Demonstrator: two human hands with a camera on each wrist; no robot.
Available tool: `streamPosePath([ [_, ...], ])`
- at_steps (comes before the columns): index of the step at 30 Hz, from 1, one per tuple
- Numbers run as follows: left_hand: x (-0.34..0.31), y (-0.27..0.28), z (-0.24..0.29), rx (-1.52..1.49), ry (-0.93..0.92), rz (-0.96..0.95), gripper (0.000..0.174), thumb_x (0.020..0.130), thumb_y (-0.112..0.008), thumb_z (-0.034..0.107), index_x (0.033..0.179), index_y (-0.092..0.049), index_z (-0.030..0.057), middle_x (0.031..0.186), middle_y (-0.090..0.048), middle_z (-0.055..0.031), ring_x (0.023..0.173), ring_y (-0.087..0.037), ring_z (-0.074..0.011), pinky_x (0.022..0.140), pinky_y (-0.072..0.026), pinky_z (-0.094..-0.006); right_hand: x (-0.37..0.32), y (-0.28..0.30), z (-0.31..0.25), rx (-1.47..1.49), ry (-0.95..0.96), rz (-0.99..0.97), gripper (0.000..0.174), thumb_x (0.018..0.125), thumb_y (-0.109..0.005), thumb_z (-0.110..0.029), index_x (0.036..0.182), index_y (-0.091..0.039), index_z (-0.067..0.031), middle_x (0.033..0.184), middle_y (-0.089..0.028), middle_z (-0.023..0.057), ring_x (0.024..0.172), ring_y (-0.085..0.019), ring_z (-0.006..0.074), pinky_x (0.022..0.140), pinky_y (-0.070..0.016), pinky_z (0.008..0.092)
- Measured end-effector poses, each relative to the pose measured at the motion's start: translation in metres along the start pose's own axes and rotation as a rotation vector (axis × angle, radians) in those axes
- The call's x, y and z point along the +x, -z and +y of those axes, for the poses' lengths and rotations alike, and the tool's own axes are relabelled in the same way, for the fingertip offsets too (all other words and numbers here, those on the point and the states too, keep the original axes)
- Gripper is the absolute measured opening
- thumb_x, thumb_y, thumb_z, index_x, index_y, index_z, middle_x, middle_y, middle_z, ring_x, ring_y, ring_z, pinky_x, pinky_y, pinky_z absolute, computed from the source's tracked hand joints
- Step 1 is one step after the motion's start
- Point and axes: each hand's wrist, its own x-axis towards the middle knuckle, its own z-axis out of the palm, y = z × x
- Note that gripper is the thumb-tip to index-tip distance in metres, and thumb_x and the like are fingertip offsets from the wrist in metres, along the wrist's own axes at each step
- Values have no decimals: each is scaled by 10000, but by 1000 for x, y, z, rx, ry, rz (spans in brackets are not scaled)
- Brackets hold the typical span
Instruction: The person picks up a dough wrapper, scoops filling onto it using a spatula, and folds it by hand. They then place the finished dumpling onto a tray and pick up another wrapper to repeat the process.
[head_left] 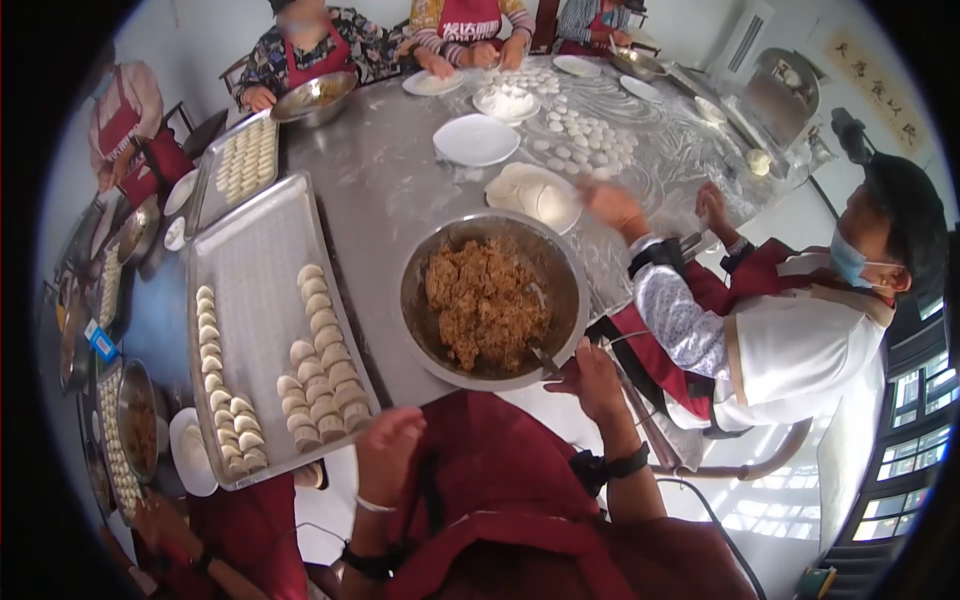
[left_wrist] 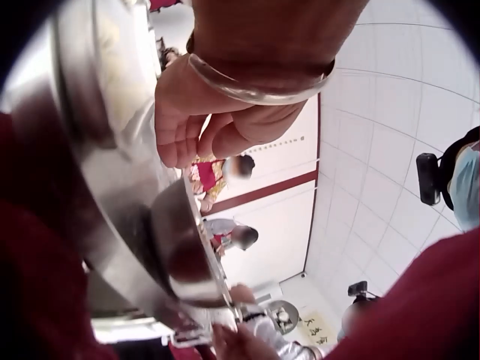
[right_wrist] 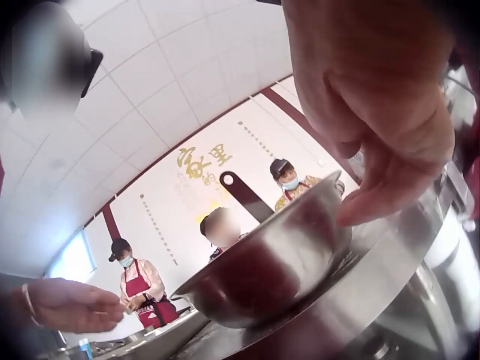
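Observation:
A wide steel bowl (head_left: 577,285) of brown minced filling (head_left: 485,300) stands at the table edge before me. A dark utensil handle (right_wrist: 246,198) with a hole in its end rises out of the bowl, free of my fingers in the right wrist view. My right hand (head_left: 592,382) hangs by the near right rim, fingers loosely bent, fingertips close to the rim. My left hand (head_left: 388,455), with a bangle at the wrist, hovers by the near right corner of a metal tray (head_left: 250,270), its fingers loosely curled around nothing. Rows of dumplings (head_left: 325,350) lie on that tray.
Beyond the bowl are a plate of dough (head_left: 540,197), a white plate (head_left: 477,140) and floured dough rounds (head_left: 580,140). A person (head_left: 800,320) works at my right. Another dumpling tray (head_left: 240,165) and a steel bowl (head_left: 315,97) stand at the far left.

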Motion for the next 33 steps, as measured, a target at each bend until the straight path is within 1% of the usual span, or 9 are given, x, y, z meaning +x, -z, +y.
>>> streamPosePath([
  [5, -10, -18, -32, -66, 67, -108, 230, 870, -588, 3, 1078, -672, -50, 977, -712, -130, 895, -702, -182, 818, -556, -290, -4, -6, -11, 52, -13, -78, 393, 1044, -355, -254, 1256, -504, 41, 1117, -655, 185, 967, -694, 303, 770, -625, 434],
  [9, -17, -22, -41, -119, 180, -124, 231, 874, -582, 0, 1080, -669, -59, 981, -710, -125, 899, -699, -179, 820, -557, -291, -2, -18, -9, 79, 28, -57, 375, 1035, -365, -237, 1241, -505, 43, 1109, -657, 169, 948, -700, 283, 778, -623, 434],
  [12, -17, -31, -42, -212, 252, -140, 228, 881, -571, -14, 1081, -668, -63, 992, -707, -118, 901, -696, -179, 826, -559, -290, 9, -34, -1, 144, -7, -48, 360, 1032, -365, -228, 1223, -498, 47, 1111, -647, 180, 967, -692, 301, 797, -616, 444],
  [15, -14, -37, -41, -213, 243, -157, 225, 889, -563, -28, 1085, -666, -68, 1009, -702, -122, 904, -693, -186, 835, -561, -291, 34, -62, 4, 211, 29, -46, 318, 1031, -376, -206, 1194, -474, 50, 1129, -622, 206, 962, -686, 332, 800, -612, 451],
  [20, -9, -46, -34, -160, 236, -181, 228, 897, -559, -31, 1099, -655, -77, 1020, -695, -138, 906, -692, -197, 843, -563, -300, 96, -110, 6, 277, 29, -104, 371, 1037, -403, -262, 1232, -442, 52, 1143, -613, 221, 958, -684, 348, 799, -612, 435],
  [24, -7, -47, -36, -195, 251, -177, 223, 911, -546, -11, 1097, -654, -70, 1020, -695, -140, 913, -694, -212, 839, -567, -315, 141, -109, -4, 328, -7, -226, 374, 1029, -441, -245, 1205, -448, 85, 1142, -609, 248, 965, -683, 358, 797, -614, 436],
  [27, -4, -45, -39, -228, 261, -138, 215, 920, -548, 7, 1092, -653, -68, 1014, -694, -140, 904, -692, -211, 841, -566, -317, 187, -79, 6, 301, -113, 162, 351, 1005, -498, -178, 1159, -465, 136, 1108, -615, 275, 934, -690, 377, 767, -627, 431],
  [29, -4, -44, -41, -249, 285, -131, 212, 924, -548, 15, 1088, -652, -68, 1010, -693, -141, 902, -691, -211, 844, -565, -318, 205, -68, -1, 254, -11, 234, 283, 962, -547, -70, 1098, -482, 169, 1066, -622, 297, 882, -697, 396, 709, -642, 418],
  [33, -1, -45, -42, -278, 334, -104, 204, 921, -547, 11, 1077, -650, -71, 1006, -692, -137, 902, -690, -212, 844, -565, -317, 240, -76, -24, 357, -66, 406, 204, 921, -548, 24, 1077, -504, 148, 1008, -632, 272, 828, -703, 395, 642, -644, 427],
])
